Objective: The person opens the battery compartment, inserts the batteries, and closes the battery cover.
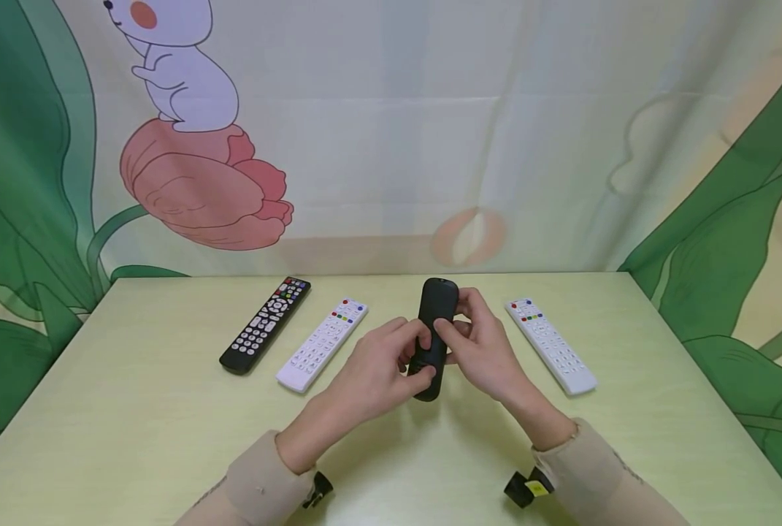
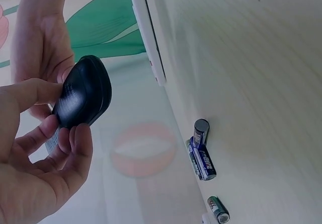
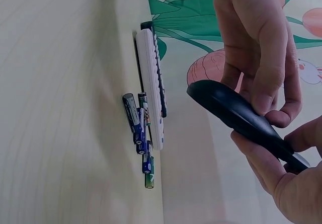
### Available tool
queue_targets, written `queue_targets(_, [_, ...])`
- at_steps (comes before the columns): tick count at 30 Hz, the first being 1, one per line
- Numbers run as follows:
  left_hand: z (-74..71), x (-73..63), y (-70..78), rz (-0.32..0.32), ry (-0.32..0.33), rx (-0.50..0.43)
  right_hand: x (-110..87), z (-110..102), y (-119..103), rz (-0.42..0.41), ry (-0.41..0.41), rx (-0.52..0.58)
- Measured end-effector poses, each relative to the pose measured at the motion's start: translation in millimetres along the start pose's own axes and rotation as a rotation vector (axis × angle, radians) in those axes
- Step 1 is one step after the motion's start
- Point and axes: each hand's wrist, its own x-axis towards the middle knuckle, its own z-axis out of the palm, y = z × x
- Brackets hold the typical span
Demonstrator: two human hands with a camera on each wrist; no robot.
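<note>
A black remote control (image 1: 439,303) is held above the table between both hands, its plain back turned up toward the head view. The left hand (image 1: 372,369) pinches the lower part, with its thumb and a bent finger against the back. Around the upper part curls the right hand (image 1: 485,351), its thumb pressing on the back. In the left wrist view the lower end of the remote (image 2: 83,95) is close up. The right wrist view shows the remote (image 3: 221,103) tilted, edge-on. Its button side is mostly hidden.
Several batteries (image 3: 132,113) lie on the table beneath the hands, hidden in the head view. Left on the table are a black remote (image 1: 266,325) and a white remote (image 1: 323,345); another white remote (image 1: 551,347) lies right. A printed curtain (image 1: 377,146) hangs behind.
</note>
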Motion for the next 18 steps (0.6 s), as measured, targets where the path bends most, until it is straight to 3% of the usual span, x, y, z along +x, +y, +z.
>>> queue_targets(11, [1.7,1.5,0.9,0.041,0.018,-0.018,0.7,-1.4,-1.3,0.0,0.003,-0.002])
queue_targets(18, [3.2,1.2,2.2,0.023,0.023,-0.002,0.2,-0.8,-1.1,0.005,-0.003,-0.003])
